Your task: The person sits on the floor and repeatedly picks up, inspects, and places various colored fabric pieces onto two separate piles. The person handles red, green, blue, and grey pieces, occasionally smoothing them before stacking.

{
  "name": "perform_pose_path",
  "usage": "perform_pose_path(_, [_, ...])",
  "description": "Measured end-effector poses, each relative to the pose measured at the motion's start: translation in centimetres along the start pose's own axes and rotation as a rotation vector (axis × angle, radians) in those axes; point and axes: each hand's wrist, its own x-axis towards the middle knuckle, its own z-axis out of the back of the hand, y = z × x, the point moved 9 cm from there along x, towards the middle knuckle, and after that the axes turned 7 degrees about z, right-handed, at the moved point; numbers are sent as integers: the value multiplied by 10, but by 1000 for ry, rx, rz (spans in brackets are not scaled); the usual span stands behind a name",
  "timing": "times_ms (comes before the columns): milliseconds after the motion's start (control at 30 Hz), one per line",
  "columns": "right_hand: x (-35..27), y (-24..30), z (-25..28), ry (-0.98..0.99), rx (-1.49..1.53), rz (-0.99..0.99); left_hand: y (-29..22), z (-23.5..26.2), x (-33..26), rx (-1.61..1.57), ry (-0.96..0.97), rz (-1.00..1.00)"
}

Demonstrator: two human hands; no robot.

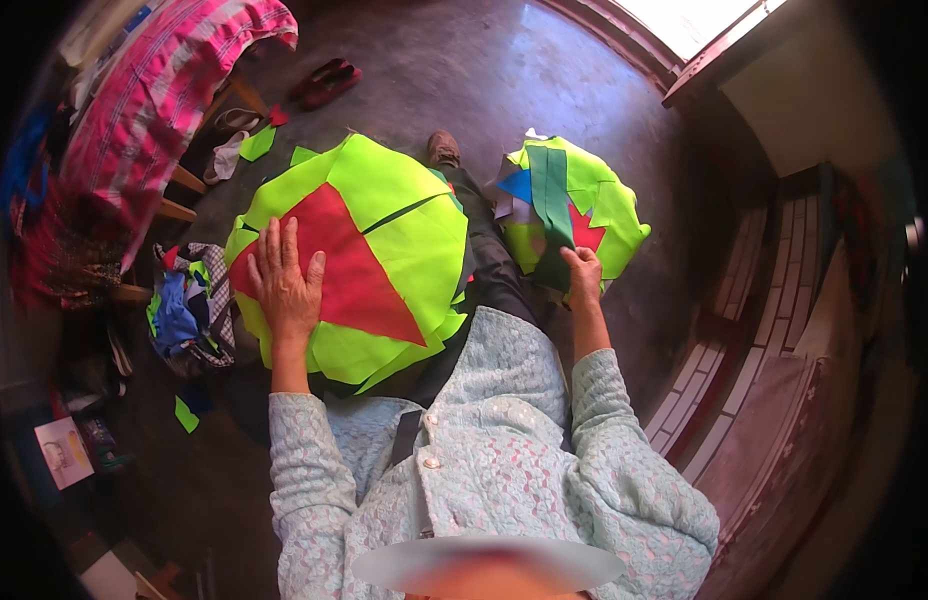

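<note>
My left hand (288, 290) lies flat with its fingers stretched out on a large red piece of cloth (356, 265). That red piece rests on a broad round spread of lime-green cloth (409, 250) over my lap and left leg. Between the fingertips of my right hand (584, 275) is the near end of a long dark green cloth strip (550, 190). The strip stretches away from me across a heap of cloth scraps (610, 195), mostly lime green, beside my right leg. A small red scrap (585, 230) and a blue scrap (516, 185) show there too.
At left stands a bag of mixed scraps (189, 310), with loose green scraps (186, 414) on the floor nearby. A pink plaid cloth (144, 130) drapes over wooden furniture. Dark red shoes (329, 84) lie farther off. White bricks or tiles (774, 290) are stacked at right.
</note>
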Motion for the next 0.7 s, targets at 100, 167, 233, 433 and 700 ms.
perform_pose_path(100, [8, 8, -8, 64, 320, -93, 2, 1, -1, -1, 0, 13])
perform_pose_path(167, [5, 23, -15, 94, 452, -125, 3, 1, -1, 1, -2, 17])
perform_pose_path(233, [12, 18, -6, 91, 404, -94, 1, 0, 0, -10, -1, 9])
perform_pose_path(433, [10, 17, -5, 130, 375, -196, 2, 3, -1, -27, -23, 15])
perform_pose_path(700, [2, 90, -33, 366, 654, -131, 3, 0, -2, -38, -38, 15])
